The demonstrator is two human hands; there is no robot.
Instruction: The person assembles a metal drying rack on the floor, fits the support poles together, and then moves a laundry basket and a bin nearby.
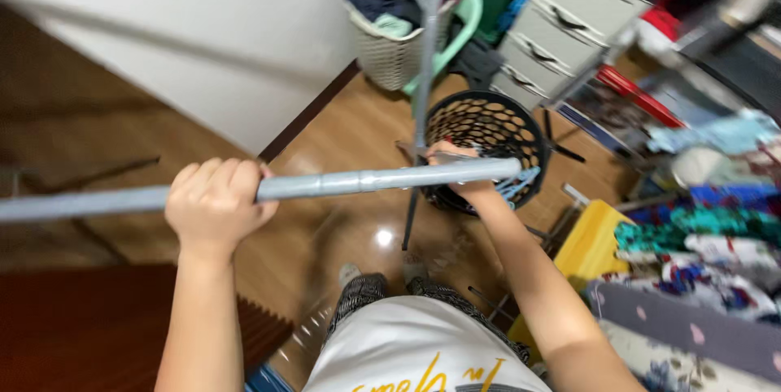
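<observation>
Grey metal fills the middle of the view: a pole (382,179) runs level from the left edge to its open end above a black basket (488,148). A person's left hand (218,203) is wrapped fully around the pole, fingers (213,174) curled over the top and pressed together. The right hand (460,172) reaches under the pole near its far end, beside an upright grey post (426,50); the pole hides most of its fingers, so its grip cannot be told, though pale blue clips (514,185) show just beside it. The black basket stands on a wooden floor (342,132), its perforated wall partly behind the pole. Farther back sit a beige laundry hamper (390,50) holding clothes and a grey drawer unit (569,18). A yellow box (592,241) and patterned fabrics (708,237) lie at right, near the person's right forearm.
</observation>
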